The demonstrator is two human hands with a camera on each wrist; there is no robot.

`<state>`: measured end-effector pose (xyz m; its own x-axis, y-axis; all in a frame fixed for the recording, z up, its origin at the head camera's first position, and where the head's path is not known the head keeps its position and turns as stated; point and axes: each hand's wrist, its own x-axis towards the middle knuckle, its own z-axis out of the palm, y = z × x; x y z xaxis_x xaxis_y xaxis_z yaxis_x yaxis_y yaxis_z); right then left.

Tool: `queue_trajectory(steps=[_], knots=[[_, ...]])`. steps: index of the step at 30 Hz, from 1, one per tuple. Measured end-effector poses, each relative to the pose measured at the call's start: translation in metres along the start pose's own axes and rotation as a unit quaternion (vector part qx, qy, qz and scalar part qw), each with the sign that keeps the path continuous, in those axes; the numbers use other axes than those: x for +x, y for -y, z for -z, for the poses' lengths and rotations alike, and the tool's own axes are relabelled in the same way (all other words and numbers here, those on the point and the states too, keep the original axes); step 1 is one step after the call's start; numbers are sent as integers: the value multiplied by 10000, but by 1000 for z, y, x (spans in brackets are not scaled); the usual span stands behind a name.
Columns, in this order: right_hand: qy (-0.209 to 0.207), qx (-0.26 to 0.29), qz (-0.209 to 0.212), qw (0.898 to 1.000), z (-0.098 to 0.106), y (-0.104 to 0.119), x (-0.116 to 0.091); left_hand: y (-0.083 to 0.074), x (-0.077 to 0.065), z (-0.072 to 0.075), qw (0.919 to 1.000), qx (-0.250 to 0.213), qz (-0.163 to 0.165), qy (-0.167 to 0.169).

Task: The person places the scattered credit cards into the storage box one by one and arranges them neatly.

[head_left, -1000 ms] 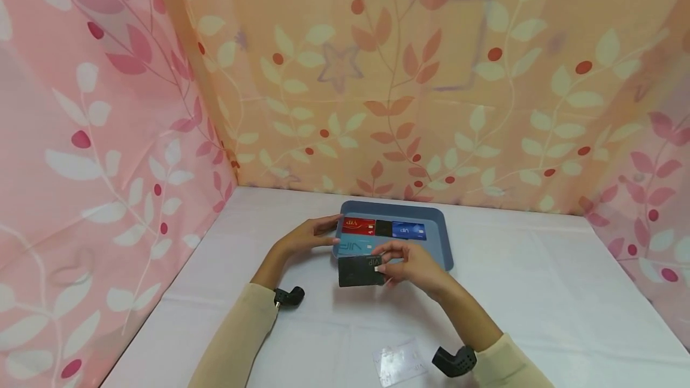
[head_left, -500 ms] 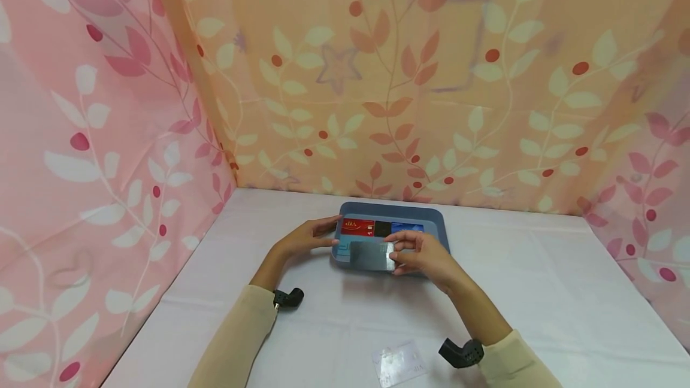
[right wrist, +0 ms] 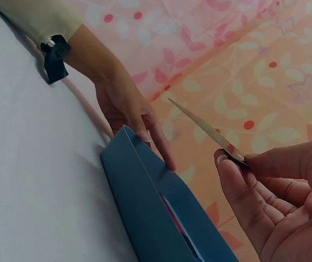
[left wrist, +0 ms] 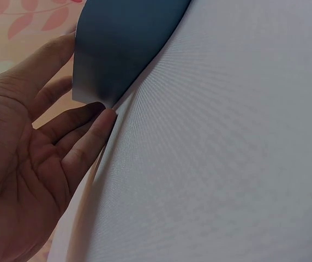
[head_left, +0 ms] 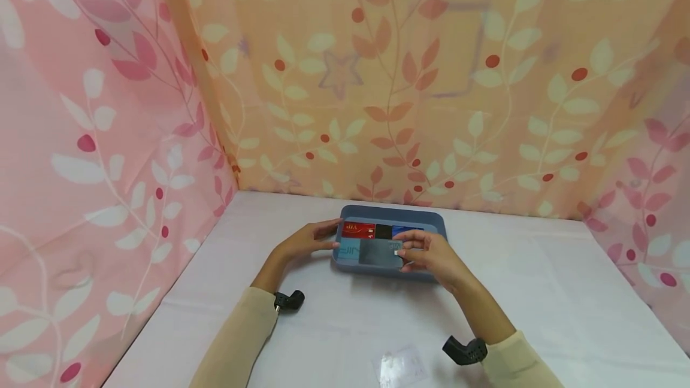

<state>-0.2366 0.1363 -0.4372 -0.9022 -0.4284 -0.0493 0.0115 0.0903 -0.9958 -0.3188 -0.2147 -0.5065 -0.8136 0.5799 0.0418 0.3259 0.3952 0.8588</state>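
Note:
My right hand (head_left: 433, 259) pinches a dark grey VIP card (head_left: 374, 252) by its right edge, between thumb and fingers. In the head view the card overlaps the front part of the blue-grey tray (head_left: 388, 269); the right wrist view shows the card (right wrist: 205, 126) nearly edge-on, above the tray (right wrist: 137, 207). My left hand (head_left: 306, 241) rests its outstretched fingers and thumb against the tray's left end. Inside the tray lie a red VIP card (head_left: 358, 230), a black card (head_left: 384, 232), a partly hidden blue card (head_left: 403, 229) and a teal card (head_left: 347, 250).
A clear plastic card (head_left: 401, 367) lies on the white tablecloth (head_left: 323, 340) near the front. Patterned curtains (head_left: 334, 106) stand behind and at both sides. A black wrist camera (head_left: 465, 350) sits on each wrist.
The right hand has carried the dark card back and rightward, from in front of the tray to over its front part. The left hand has stayed at the tray's left end.

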Motion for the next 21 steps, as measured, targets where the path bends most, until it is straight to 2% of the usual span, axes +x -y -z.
queue_trajectory(steps=[12,21], knots=[[-269,76,-46,9996,15,-2,2,-3,2,0,10000,-58,9,23],[-209,-271,-40,9994,25,2,11,-2,-1,1,9998,-86,184,-52]])
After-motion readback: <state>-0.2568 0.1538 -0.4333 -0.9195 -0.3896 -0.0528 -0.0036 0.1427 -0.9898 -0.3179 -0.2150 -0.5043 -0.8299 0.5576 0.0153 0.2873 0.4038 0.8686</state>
